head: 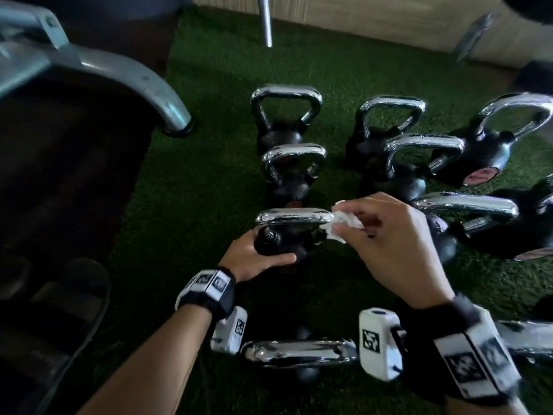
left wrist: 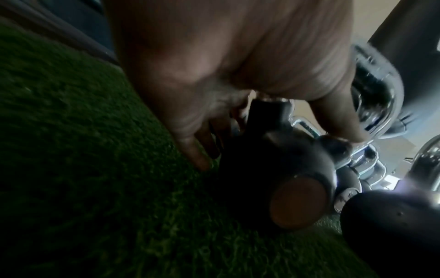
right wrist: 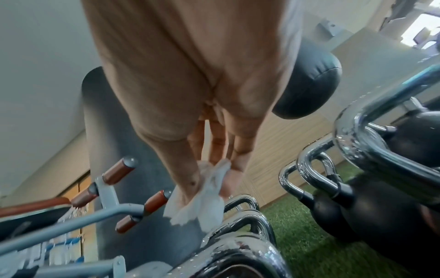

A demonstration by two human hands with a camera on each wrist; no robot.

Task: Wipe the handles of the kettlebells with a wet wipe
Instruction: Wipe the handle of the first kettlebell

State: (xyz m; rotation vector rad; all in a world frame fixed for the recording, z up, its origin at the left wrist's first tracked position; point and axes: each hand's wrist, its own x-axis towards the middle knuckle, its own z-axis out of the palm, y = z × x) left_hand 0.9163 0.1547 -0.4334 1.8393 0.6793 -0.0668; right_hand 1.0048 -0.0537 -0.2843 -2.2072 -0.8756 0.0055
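Observation:
Several black kettlebells with chrome handles stand in rows on green turf. My left hand grips the black body of a small kettlebell, thumb across its near side. Its chrome handle lies level just above that hand. My right hand pinches a crumpled white wet wipe against the right end of that handle. The fingertips of my left hand are hidden behind the ball.
More kettlebells stand behind and to the right, with one handle close below my wrists. A grey machine frame rises at left. A steel bar hangs at the top centre. Open turf lies left of the rows.

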